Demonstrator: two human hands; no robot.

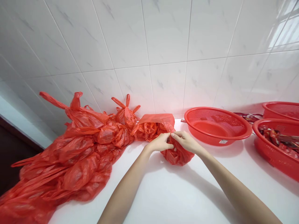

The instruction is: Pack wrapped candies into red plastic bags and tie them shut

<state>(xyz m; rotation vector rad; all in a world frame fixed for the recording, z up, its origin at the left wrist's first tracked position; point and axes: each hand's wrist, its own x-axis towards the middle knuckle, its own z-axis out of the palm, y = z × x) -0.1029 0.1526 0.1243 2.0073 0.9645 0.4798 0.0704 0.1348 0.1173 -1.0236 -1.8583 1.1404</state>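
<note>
A small filled red plastic bag point(177, 155) rests on the white counter point(177, 193) in the middle. Both hands meet at its top. My left hand point(159, 143) pinches the bag's gathered mouth from the left, fingers closed on the plastic. My right hand point(185, 140) pinches the same mouth from the right, fingertips touching those of the left hand. Just behind the hands lies an open red bag point(153, 124) holding more crumpled red bags.
A heap of tied red bags point(77, 152) covers the counter's left side down to the front edge. An empty red colander basket point(217, 126) stands right of the hands. Two more red baskets point(277, 146) at far right, the nearer holding wrapped packets. A tiled wall rises behind.
</note>
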